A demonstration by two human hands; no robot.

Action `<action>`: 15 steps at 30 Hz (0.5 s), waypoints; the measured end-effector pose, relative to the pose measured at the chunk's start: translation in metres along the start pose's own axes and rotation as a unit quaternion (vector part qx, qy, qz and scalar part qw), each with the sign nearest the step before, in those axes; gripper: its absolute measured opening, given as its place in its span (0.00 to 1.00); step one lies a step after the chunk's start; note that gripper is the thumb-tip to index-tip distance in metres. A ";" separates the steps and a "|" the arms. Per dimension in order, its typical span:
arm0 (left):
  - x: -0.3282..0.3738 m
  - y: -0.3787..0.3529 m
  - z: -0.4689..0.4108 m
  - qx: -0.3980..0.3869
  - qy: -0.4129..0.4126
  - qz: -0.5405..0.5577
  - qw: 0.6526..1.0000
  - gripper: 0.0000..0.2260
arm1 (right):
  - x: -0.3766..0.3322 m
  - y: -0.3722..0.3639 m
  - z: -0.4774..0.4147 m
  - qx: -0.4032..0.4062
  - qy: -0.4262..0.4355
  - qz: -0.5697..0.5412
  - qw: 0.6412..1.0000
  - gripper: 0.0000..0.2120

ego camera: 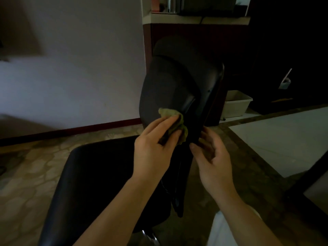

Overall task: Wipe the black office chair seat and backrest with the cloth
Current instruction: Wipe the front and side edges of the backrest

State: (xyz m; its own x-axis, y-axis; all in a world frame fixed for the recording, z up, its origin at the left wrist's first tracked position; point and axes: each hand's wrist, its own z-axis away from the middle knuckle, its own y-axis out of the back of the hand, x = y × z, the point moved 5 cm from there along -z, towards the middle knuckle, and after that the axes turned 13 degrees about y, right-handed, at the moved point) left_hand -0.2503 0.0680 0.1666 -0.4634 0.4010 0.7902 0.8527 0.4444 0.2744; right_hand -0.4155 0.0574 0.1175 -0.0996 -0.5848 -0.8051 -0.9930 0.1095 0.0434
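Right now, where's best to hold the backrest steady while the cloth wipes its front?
Likely the backrest by its lower right rim, approached from the right. It stands upright and the rim is thin enough for thumb and fingers to straddle; the right hand is at it, clear of the cloth the left hand holds against the front.

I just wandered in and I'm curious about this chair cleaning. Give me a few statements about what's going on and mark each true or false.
1. The left hand holds a green cloth against the backrest. True.
2. The cloth lies on the seat. False: it is up at the lower part of the backrest, in the left hand.
3. The right hand grips the backrest's edge. True.
4. A red bucket stands behind the chair. False: a white bin stands on the floor there.
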 end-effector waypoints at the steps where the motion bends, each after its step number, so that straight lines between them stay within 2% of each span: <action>1: -0.002 -0.003 0.001 -0.006 0.008 0.003 1.000 0.20 | 0.000 -0.001 0.000 0.004 0.000 0.000 1.000 0.22; 3: -0.006 -0.007 0.002 -0.002 0.024 0.014 1.000 0.19 | 0.000 -0.002 0.002 0.012 -0.001 0.000 1.000 0.21; 7: -0.005 -0.008 0.001 0.017 0.005 0.018 1.000 0.13 | 0.001 -0.003 0.004 0.024 0.000 -0.010 1.000 0.21; 15: -0.005 -0.014 -0.001 0.049 -0.001 -0.006 0.999 0.13 | 0.000 -0.005 0.006 0.037 0.002 -0.006 0.999 0.20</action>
State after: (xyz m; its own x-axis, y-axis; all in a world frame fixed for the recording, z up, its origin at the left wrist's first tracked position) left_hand -0.2593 0.0590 0.1600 -0.4732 0.3964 0.7867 0.8197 0.5252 0.2285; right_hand -0.4100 0.0619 0.1136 -0.0881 -0.5902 -0.8024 -0.9868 0.1619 -0.0107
